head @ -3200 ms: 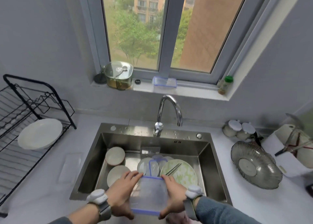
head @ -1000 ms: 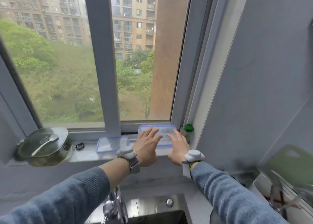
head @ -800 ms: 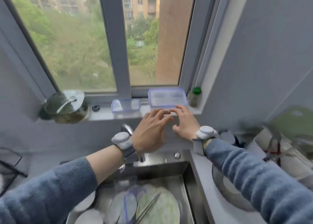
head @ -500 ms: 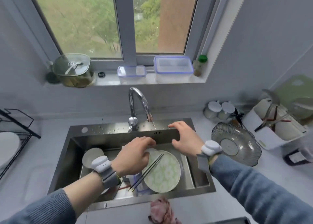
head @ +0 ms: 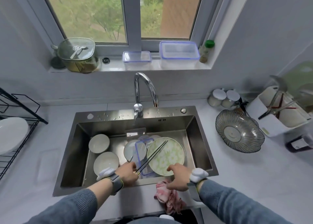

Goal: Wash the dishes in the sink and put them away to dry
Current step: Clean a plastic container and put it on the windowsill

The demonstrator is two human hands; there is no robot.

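Drying rack (head: 20,115): far left of the left-hand fingers, on the worktop (head: 254,171), holding one white bowl (head: 11,135).
Two pale bowls (head: 100,143): in the sink (head: 81,156), left of and beyond the left-hand fingers.
Left hand (head: 127,173): over the sink's near edge, fingers (head: 131,165) curled at the near ends of the chopsticks (head: 152,155); cannot tell whether actually gripping them.
Chopsticks: dark pair, slanting away and to the right from the left-hand fingers, lying across the clear lid and the green plate.
Clear blue-rimmed lid (head: 144,154): in the sink, between both sets of fingers, leaning on a small plate (head: 131,150).
Green-patterned plate (head: 166,156): in the sink, just beyond the right-hand fingers.
Right hand (head: 178,177): above the sink's near rim, fingers (head: 171,168) loosely bent, grasping nothing, close to the plate's near edge.
Pink cloth (head: 168,198): on the worktop edge, just beneath the right hand.
Two clear boxes (head: 179,55): on the windowsill, far beyond the fingers.
Ribbed glass bowl (head: 238,133): on the worktop, right of and beyond the right-hand fingers.
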